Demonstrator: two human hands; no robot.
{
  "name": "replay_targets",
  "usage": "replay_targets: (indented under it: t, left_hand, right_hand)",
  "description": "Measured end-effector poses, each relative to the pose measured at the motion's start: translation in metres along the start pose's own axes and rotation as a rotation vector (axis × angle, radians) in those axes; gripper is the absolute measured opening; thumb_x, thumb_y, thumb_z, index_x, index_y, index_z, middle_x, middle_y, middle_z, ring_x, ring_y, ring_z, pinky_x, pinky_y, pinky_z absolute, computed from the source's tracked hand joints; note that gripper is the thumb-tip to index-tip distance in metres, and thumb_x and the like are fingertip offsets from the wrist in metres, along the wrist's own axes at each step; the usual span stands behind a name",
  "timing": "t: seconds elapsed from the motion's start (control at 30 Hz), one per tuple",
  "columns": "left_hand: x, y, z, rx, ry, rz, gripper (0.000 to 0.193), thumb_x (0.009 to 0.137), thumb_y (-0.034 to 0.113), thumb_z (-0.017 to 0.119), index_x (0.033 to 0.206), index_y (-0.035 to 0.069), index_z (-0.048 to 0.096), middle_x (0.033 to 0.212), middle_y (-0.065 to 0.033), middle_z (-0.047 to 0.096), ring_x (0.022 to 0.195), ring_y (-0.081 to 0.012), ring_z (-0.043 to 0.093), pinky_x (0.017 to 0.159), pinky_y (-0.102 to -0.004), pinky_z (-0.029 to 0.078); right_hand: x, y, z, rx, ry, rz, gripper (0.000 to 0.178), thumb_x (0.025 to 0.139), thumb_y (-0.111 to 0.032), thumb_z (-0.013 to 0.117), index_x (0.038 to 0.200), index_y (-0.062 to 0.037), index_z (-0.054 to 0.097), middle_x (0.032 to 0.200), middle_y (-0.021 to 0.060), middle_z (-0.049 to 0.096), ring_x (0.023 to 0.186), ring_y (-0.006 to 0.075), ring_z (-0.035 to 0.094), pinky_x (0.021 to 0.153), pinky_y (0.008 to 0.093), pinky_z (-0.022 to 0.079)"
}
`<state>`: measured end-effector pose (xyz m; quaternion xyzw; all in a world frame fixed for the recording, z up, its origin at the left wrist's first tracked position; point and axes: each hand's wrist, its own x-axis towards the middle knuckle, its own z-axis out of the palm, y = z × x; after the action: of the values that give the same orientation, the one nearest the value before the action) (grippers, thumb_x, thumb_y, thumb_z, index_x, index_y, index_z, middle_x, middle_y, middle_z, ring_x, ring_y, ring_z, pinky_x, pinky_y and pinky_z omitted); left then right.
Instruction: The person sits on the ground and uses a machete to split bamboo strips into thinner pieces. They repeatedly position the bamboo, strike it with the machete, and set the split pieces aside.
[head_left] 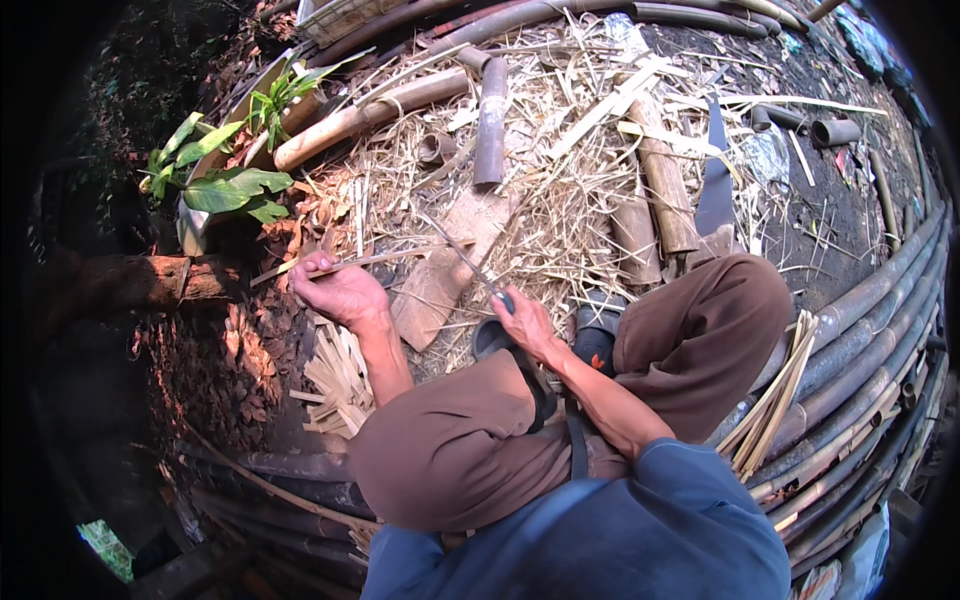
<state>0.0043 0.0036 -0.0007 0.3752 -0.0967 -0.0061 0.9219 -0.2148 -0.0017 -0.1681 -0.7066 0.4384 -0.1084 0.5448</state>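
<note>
My left hand (338, 290) grips a thin bamboo strip (395, 258) that runs to the right, toward a knife. My right hand (524, 322) is closed around the handle of the knife (468, 262), whose long narrow blade points up and left and meets the strip. Both hands work above my knees, which are in brown trousers. A flat piece of split bamboo (445, 268) lies on the ground just under the blade.
Cut strips (338, 378) are piled under my left forearm, and a bundle of slats (772, 400) leans by my right knee. Bamboo sections (662, 180), shavings and straw cover the ground ahead. Long poles (870, 340) lie stacked at right; a leafy plant (228, 180) grows at left.
</note>
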Motion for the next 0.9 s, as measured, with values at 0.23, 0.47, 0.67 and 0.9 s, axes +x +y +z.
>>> replay_targets:
  t: [0.23, 0.47, 0.67, 0.9]
  left_hand:
    - [0.019, -0.009, 0.001, 0.128, -0.027, 0.038, 0.023, 0.093, 0.027, 0.052, 0.078, 0.012, 0.041, 0.074, -0.0004, 0.043, 0.07, -0.0128, 0.041, 0.068, -0.028, 0.034]
    - [0.01, 0.0, 0.005, 0.148, -0.222, -0.096, 0.031, 0.095, 0.033, 0.046, 0.073, 0.013, 0.039, 0.065, 0.0002, 0.038, 0.059, -0.0103, 0.035, 0.055, -0.0247, 0.03]
    - [-0.005, 0.006, -0.004, 0.165, -0.328, -0.054, 0.047, 0.101, 0.04, 0.045, 0.065, 0.015, 0.028, 0.055, 0.0035, 0.024, 0.046, -0.0082, 0.02, 0.044, -0.0265, 0.015]
    - [0.003, 0.018, -0.029, 0.43, -0.021, 0.142, 0.052, 0.103, 0.051, 0.042, 0.069, 0.015, 0.027, 0.053, 0.0036, 0.029, 0.046, -0.0087, 0.026, 0.043, -0.0261, 0.021]
  right_hand:
    - [0.023, 0.028, 0.005, -0.066, 0.123, 0.018, 0.043, 0.096, -0.045, 0.052, 0.103, -0.0029, 0.058, 0.08, 0.0281, 0.065, 0.083, 0.0478, 0.064, 0.072, 0.0541, 0.048]
    - [-0.007, -0.003, -0.016, 0.059, 0.11, -0.068, 0.039, 0.098, -0.044, 0.05, 0.104, -0.007, 0.057, 0.068, 0.0245, 0.06, 0.067, 0.0433, 0.062, 0.063, 0.0521, 0.046]
    - [-0.02, -0.035, -0.018, -0.003, 0.026, -0.252, 0.037, 0.098, -0.046, 0.05, 0.109, -0.0116, 0.055, 0.069, 0.0243, 0.062, 0.067, 0.0454, 0.063, 0.061, 0.0519, 0.049]
    - [-0.008, 0.032, -0.018, -0.024, 0.029, 0.052, 0.048, 0.098, -0.047, 0.048, 0.11, -0.002, 0.057, 0.08, 0.0304, 0.064, 0.081, 0.0499, 0.063, 0.072, 0.0538, 0.048]
